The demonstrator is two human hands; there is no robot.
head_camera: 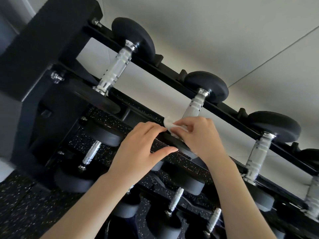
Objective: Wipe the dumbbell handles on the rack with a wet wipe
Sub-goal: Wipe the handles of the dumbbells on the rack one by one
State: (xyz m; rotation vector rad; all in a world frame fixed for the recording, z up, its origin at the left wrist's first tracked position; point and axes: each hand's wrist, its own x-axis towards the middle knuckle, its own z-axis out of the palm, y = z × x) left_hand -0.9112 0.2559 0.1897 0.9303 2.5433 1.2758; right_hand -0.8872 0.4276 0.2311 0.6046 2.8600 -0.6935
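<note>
A small white wet wipe (168,124) is pinched between the fingertips of the left hand (146,149) and the curled right hand (196,135), at the near end of the middle top-tier dumbbell handle (194,105). Apparently the wipe is being arranged; wrapping it round that handle is called for next.

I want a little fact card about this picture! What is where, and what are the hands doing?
place: black dumbbell rack by a pale wall, speckled dark floor below
top row: three dumbbells in full view, with silvery handles
wipe: white wet wipe, at the near end of the middle dumbbell handle
left hand: left hand pinches the wipe's edge with its fingertips
right hand: right hand grips the wipe, fingers curled over it
lower rows: more dumbbells, partly hidden by the arms
</note>
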